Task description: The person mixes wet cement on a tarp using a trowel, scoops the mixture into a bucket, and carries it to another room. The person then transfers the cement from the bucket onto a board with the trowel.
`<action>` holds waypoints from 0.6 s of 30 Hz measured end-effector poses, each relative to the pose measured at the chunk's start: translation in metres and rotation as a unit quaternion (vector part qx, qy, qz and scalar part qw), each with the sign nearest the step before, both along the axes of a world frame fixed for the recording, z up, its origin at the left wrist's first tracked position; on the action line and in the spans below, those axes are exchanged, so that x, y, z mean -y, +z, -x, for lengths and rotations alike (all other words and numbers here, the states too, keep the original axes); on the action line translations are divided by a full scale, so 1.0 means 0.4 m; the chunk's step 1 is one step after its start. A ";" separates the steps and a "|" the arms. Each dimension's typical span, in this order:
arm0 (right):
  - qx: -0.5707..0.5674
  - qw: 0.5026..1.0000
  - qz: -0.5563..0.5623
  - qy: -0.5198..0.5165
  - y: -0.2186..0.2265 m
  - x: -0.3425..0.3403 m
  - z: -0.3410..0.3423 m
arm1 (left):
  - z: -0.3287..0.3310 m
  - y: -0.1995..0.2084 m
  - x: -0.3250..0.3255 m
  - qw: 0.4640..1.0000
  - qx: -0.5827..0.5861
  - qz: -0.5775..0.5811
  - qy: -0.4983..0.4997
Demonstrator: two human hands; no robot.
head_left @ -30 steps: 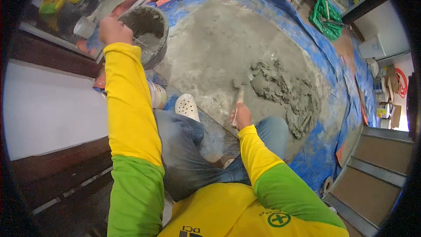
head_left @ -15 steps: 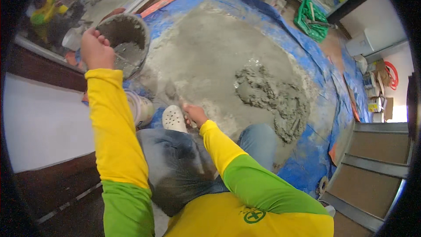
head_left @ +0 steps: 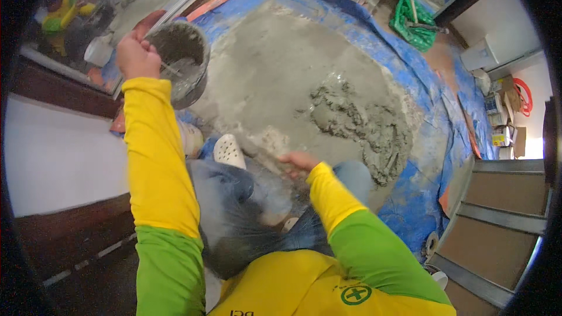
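Note:
My left hand [head_left: 138,55] is closed on the thin wire handle [head_left: 171,70] of a dark bucket [head_left: 174,41]. The bucket tilts so that its mouth faces me, and some wet grey mortar lies inside. My right hand [head_left: 297,164] is wrapped around the grip of a trowel [head_left: 257,155], whose blade is blurred and points left, low over the grey mortar. A wide patch of wet mortar [head_left: 275,76] spreads ahead of me, smooth over most of it. A rough, lumpy heap of mortar [head_left: 357,123] sits on its right side.
Blue sheeting [head_left: 421,105] borders the mortar. My white clog [head_left: 229,151] stands at its near edge, by a pale pail [head_left: 190,139] partly behind my left arm. A green bag [head_left: 413,23] lies far right; a metal-framed panel [head_left: 497,216] stands near right. Glass doors line the left.
My right hand and the trowel have moved right, away from the clog. My left hand and the bucket have shifted a little to the right.

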State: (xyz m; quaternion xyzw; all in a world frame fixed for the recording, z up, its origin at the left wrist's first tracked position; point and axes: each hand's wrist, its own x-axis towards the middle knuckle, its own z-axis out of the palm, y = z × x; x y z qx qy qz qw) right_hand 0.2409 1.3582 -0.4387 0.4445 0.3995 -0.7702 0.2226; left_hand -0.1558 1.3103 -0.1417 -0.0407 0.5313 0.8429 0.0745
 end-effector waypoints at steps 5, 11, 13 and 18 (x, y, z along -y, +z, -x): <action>0.068 0.987 -0.144 -0.026 0.086 -0.229 -0.091 | -0.021 0.027 0.015 0.999 0.026 -0.020 0.004; -0.050 0.957 -0.208 -0.196 -0.003 -0.209 -0.013 | -0.012 0.042 0.034 0.999 0.023 -0.038 -0.011; -0.109 0.959 -0.241 -0.104 -0.032 -0.141 0.077 | -0.001 0.039 0.037 0.999 0.013 -0.024 -0.018; -0.108 0.958 -0.239 0.115 -0.140 -0.130 0.205 | 0.020 0.022 0.021 0.999 0.021 -0.013 -0.031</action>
